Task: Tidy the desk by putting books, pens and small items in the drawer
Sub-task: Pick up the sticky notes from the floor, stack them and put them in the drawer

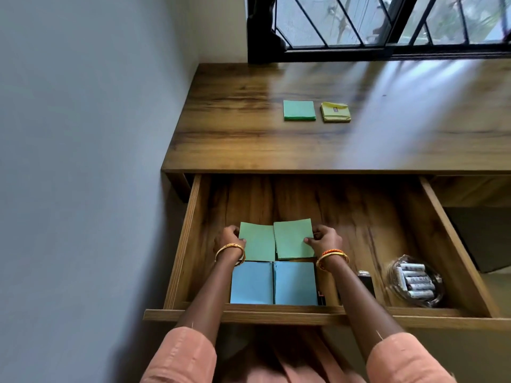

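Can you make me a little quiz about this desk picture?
1. True or false: the left hand and right hand each hold a green pad in the drawer.
2. How many pads are left on the desk top?
3. Which pads lie nearest the drawer's front: A blue, B yellow, C green?

Key
1. True: left green pad, right green pad.
2. Two: green pad, yellow pad.
3. A, the blue pads.
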